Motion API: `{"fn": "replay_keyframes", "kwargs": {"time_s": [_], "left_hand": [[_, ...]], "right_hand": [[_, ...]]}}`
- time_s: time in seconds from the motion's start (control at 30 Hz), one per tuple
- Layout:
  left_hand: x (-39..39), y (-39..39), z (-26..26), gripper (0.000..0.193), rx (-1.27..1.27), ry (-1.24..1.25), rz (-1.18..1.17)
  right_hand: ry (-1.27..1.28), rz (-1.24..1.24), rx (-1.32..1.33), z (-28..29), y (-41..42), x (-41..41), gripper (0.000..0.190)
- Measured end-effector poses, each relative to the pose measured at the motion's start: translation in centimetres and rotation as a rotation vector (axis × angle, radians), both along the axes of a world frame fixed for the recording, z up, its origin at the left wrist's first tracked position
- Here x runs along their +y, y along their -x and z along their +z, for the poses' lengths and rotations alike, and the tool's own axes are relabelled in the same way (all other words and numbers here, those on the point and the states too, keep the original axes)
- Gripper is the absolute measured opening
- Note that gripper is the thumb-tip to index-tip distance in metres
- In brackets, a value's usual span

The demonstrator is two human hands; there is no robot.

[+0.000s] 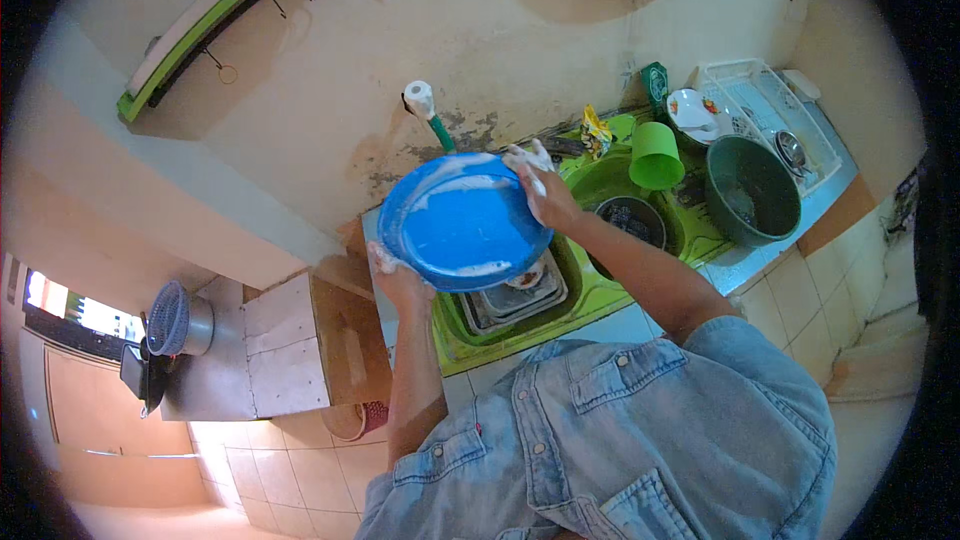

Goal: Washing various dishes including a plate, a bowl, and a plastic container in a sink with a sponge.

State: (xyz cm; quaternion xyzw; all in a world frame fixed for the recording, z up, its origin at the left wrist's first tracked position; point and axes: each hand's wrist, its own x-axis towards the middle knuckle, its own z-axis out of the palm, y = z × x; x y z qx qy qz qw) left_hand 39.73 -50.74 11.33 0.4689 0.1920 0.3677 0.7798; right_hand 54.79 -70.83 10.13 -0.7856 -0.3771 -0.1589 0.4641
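A round blue plastic basin (480,229), streaked with white suds, is held up over the left bowl of a green double sink (570,315). My left hand (401,274) grips its lower left rim. Soapy as well, my right hand (541,184) is at the upper right rim; whether it holds a sponge under the foam I cannot tell. Below the basin, grey rectangular trays (517,300) lie in the left bowl, partly hidden by it. The right bowl contains a dark round pan (634,219), partly covered by my right forearm.
A green cup (656,156) stands at the right bowl's rim. Farther right are a dark green bucket (754,191), a floral bowl (696,116) and a white dish rack (772,105). Behind the basin, a green hose (442,135) hangs from a wall pipe. A metal-topped counter (281,349) is at left.
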Motion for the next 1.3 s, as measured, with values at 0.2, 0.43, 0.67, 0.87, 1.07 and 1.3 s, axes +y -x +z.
{"fn": "replay_keyframes", "kwargs": {"time_s": [0.2, 0.43, 0.67, 0.87, 1.07, 1.3], "left_hand": [[-2.9, -1.6, -3.9, 0.033, 0.373, -0.417, 0.083], [-2.1, -1.0, -3.5, 0.024, 0.063, -0.041, -0.007], [-0.5, -0.8, -4.0, 0.019, 0.008, -0.013, 0.101], [-2.0, -1.3, -4.3, 0.020, 0.168, 0.039, 0.229], [-0.3, -1.1, -3.6, 0.017, -0.082, 0.009, 0.188], [-3.6, -0.9, -1.7, 0.023, 0.102, -0.209, 0.054]], "right_hand": [[0.229, 0.246, -0.340, 5.5, 5.9, 7.1, 0.019], [0.551, 0.114, 0.077, 1.5, 0.8, 5.0, 0.034], [0.331, 0.239, -0.184, -1.1, 9.4, 4.0, 0.059], [0.233, 0.134, -0.299, 2.3, 3.8, 7.9, 0.054], [0.372, 0.124, -0.205, -3.0, 8.0, 4.1, 0.062], [0.478, 0.350, -0.445, 6.6, 5.8, 10.9, 0.036]]}}
